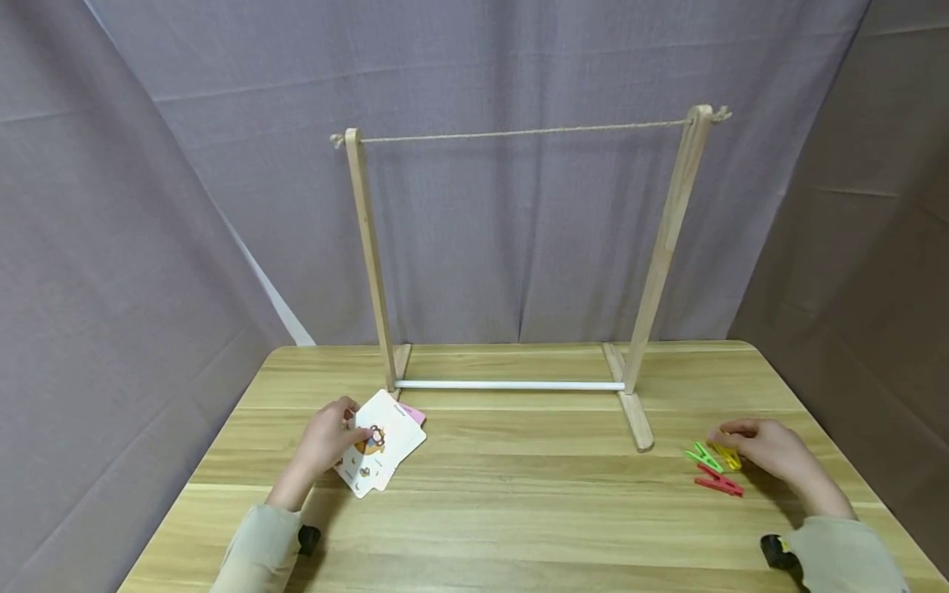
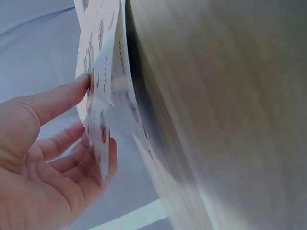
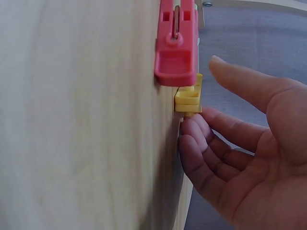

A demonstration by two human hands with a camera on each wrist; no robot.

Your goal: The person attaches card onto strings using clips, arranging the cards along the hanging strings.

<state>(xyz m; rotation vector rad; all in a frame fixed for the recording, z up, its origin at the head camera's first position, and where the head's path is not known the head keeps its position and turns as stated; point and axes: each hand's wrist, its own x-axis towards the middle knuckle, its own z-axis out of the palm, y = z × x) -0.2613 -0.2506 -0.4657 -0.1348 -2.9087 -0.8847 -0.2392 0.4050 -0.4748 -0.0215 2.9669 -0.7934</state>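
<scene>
At the left of the table, my left hand pinches a white illustrated card, thumb on its printed face and fingers behind. More cards lie beneath it, including a pink-edged card. In the left wrist view the held card is tilted up off the tabletop. Over on the right, my right hand reaches to a yellow clothespin. The right wrist view shows fingertips touching the end of that yellow clothespin, the thumb apart from it. Beside it lie a green clothespin and a red clothespin.
A wooden frame stands at the back of the table, with a left post, a right post, a rope strung across the top and a white rod low down. Grey curtains surround the table.
</scene>
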